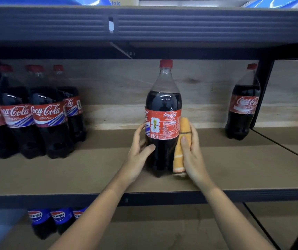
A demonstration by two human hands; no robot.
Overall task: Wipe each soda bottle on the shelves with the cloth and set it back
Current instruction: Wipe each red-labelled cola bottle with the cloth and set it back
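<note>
Item in hand: one cola bottle [163, 118], upright on the middle shelf [234, 170] at centre frame, base apparently touching the board; your left hand [138, 150] curls round its lower body from 9 o'clock, thumb across the front; your right hand [191, 150] presses the folded orange cloth [180, 148] against its side at 3 o'clock, fingers curled round the cloth. Step, by judgement: wiping or just setting back; next, release it, then reach for the lone bottle [242, 105] at 3 o'clock or the group of bottles [36, 112] at 9 o'clock.
</note>
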